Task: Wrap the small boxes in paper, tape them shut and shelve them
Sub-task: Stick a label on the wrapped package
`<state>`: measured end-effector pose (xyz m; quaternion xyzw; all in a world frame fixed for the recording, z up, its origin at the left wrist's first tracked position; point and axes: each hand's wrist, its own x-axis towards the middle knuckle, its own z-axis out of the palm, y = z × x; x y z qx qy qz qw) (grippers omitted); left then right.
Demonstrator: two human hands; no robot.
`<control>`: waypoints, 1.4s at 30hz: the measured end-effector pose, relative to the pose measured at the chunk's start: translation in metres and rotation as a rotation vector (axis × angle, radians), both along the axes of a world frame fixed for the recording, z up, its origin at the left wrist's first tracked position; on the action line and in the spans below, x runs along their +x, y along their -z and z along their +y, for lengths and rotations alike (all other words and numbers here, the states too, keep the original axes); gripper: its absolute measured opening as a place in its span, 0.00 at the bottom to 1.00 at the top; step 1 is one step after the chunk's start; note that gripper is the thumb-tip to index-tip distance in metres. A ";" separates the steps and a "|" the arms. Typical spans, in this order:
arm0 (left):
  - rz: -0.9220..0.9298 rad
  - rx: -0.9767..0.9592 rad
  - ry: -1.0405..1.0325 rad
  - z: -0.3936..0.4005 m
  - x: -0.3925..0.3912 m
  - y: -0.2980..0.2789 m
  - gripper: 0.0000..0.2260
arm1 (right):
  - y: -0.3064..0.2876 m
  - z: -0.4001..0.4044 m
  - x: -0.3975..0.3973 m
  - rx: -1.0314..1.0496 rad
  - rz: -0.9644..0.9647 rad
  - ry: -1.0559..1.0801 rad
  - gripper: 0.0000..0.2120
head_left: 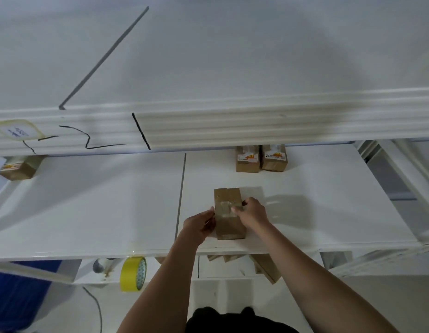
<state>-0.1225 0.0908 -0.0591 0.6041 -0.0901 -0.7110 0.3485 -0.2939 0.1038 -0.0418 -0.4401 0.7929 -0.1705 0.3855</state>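
The long white shelf board carries everything, its back strip hidden under the white moulded rail above; toward its front edge, right of the seam, stands the brown paper-wrapped box with clear tape across its top; the left hand grips its left side, fingers curled, and the right hand pinches at the tape; two labelled brown boxes sit at the back edge, tops hidden; another sits at the far left, blurred; a yellow tape roll shows below the front edge.
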 end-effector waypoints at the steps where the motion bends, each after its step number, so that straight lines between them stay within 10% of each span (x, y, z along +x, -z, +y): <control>1: -0.004 0.015 -0.016 0.000 -0.001 0.004 0.14 | 0.001 0.000 0.000 0.004 -0.002 0.011 0.20; 21: -0.221 0.153 0.009 -0.007 -0.021 0.012 0.18 | -0.004 0.004 0.016 -0.014 -0.145 0.233 0.15; 26: -0.709 -0.099 0.690 0.002 -0.025 -0.002 0.21 | -0.013 0.007 0.024 -0.022 -0.091 0.218 0.16; 30: -0.843 -0.194 0.815 -0.002 -0.018 -0.015 0.29 | -0.016 0.007 0.025 -0.015 -0.017 0.184 0.16; 37: -0.879 -0.127 0.801 -0.014 -0.016 -0.006 0.15 | -0.008 -0.001 0.019 0.030 0.001 0.160 0.11; 42: -0.884 -0.236 0.202 0.000 -0.027 -0.016 0.08 | -0.006 -0.007 0.014 0.047 0.029 0.145 0.06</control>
